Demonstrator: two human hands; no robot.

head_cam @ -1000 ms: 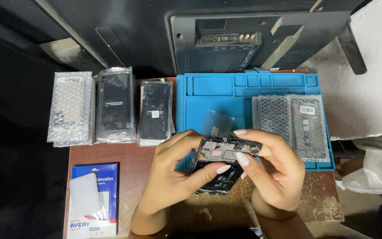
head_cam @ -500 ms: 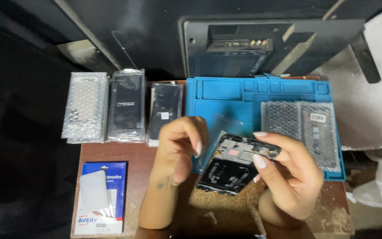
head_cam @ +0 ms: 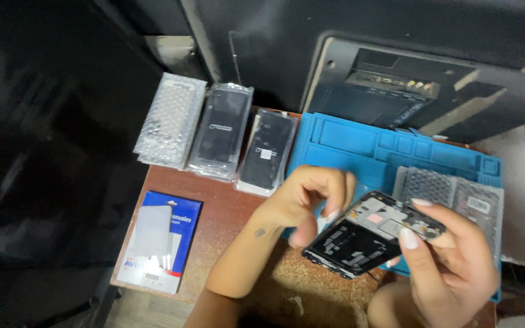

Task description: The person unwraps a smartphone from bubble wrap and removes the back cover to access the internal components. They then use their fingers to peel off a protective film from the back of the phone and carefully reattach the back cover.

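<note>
Dim overall, with soft light from above falling on the middle of the surface point(head_cam: 220, 212). The left side sinks into near-black shadow. Faint glare shows on the plastic sleeves point(head_cam: 220, 130) at the far edge. Slight motion blur softens both hands.

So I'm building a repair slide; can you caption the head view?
Right hand holds an opened phone frame over a blue repair mat; left hand curls beside it.

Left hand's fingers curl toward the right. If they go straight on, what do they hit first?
Probably the opened phone frame that the right hand holds. The left hand sits right beside its edge, though depth is unclear.
</note>
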